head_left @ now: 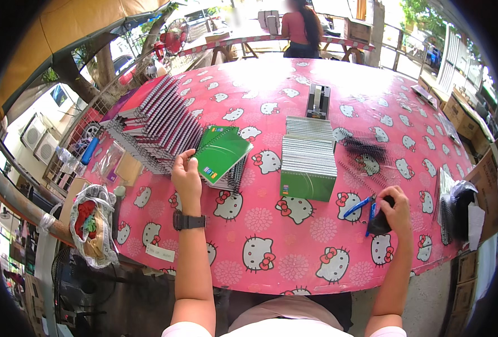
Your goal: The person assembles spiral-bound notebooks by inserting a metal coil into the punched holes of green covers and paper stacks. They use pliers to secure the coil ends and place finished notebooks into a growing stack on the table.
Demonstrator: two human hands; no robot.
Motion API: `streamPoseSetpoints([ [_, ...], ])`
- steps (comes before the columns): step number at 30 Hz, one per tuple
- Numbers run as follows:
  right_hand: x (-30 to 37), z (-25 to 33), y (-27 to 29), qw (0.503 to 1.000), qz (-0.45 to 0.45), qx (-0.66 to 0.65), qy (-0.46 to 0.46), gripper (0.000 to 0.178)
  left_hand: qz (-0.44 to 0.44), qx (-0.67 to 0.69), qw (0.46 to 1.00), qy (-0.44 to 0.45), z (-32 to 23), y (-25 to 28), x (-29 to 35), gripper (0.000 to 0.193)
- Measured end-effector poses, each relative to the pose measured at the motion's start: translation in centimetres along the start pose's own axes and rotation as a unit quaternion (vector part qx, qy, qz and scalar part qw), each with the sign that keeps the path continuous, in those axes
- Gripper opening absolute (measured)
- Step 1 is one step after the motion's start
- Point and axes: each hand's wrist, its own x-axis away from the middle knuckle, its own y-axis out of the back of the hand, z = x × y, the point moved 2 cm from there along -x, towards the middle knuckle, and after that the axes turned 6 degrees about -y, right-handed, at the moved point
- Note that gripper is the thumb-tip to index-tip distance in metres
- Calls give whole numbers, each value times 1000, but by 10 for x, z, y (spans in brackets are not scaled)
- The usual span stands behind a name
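My left hand (188, 171) pinches a green spiral notebook (221, 160) by its bound edge. That notebook lies tilted on other green notebooks, beside a tall stack of spiral notebooks (159, 121) with wire bindings facing me. My right hand (395, 210) rests low at the right, fingers curled at a dark, rounded object (380, 223); what its fingertips grip is hidden. Touching or just left of those fingers are blue-handled pliers (358, 208), handles spread. Between my hands stands a long row of closely packed booklets (308, 154), with a green cover at the front.
Black spiral binding coils (367, 149) lie right of the row. Behind it is a black-and-grey metal device (318, 101). A plastic bag of cloth (94, 224) hangs at the left edge. Cardboard boxes (485, 191) stand at the right. Farther back, a person (302, 28) is at another table.
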Motion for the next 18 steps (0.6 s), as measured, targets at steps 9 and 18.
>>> streamPoseSetpoints([
  [9, -2, -37, 10, 963, -91, 246, -65, 31, 176, -282, 884, -329, -42, -14, 21, 37],
  [18, -32, 89, -59, 961, -18, 65, 268, 34, 202, -468, 821, -255, -30, -34, 6, 55],
])
